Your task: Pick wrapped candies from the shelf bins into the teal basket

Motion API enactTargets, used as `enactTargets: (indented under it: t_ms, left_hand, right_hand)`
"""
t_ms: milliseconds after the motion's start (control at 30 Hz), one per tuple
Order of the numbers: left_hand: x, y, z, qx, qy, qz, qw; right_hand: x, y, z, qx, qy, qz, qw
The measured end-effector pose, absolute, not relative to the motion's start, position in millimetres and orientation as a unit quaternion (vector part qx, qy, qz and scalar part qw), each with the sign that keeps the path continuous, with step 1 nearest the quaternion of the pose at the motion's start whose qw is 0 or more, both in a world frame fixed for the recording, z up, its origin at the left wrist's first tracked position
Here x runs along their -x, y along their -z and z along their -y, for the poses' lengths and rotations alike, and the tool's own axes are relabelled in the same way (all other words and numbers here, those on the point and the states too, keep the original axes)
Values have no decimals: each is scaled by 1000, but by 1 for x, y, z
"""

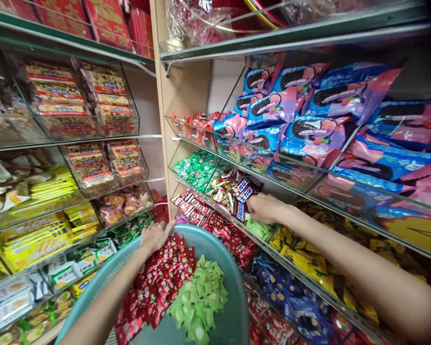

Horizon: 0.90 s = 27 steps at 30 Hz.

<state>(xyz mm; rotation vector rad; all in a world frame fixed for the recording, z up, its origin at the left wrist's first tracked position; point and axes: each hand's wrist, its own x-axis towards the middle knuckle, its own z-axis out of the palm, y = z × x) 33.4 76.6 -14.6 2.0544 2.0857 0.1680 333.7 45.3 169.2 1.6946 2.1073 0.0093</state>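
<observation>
A teal plastic basket [233, 261] stands before me, with red-wrapped candies [154, 278] on its left and light-green wrapped candies [201, 299] on its right. My left hand [155, 238] grips the basket's far rim, thumb lying along the edge. My right hand [264, 208] reaches into a shelf compartment on the right, fingers curled. It rests against dark Snickers packs [246, 191], above a small pile of light-green candies [260, 229]. Its fingertips are hidden, so what it holds cannot be made out.
Clear-fronted shelves flank the basket. Blue-and-pink cookie bags [273, 108] lie above my right arm, green-wrapped candies [197, 167] to the left of the Snickers. Yellow-wrapped candies [305, 254] and blue packets [290, 292] lie below. Packaged nut bars [109, 96] fill the left shelves.
</observation>
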Motion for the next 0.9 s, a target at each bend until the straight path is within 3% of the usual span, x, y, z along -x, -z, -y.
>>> enactTargets:
  t_ms: [900]
  left_hand:
    - [-34,15,-77,-694,-59,-710,106]
  right_hand:
    - [-343,-166,-53,-627,38,-755,187]
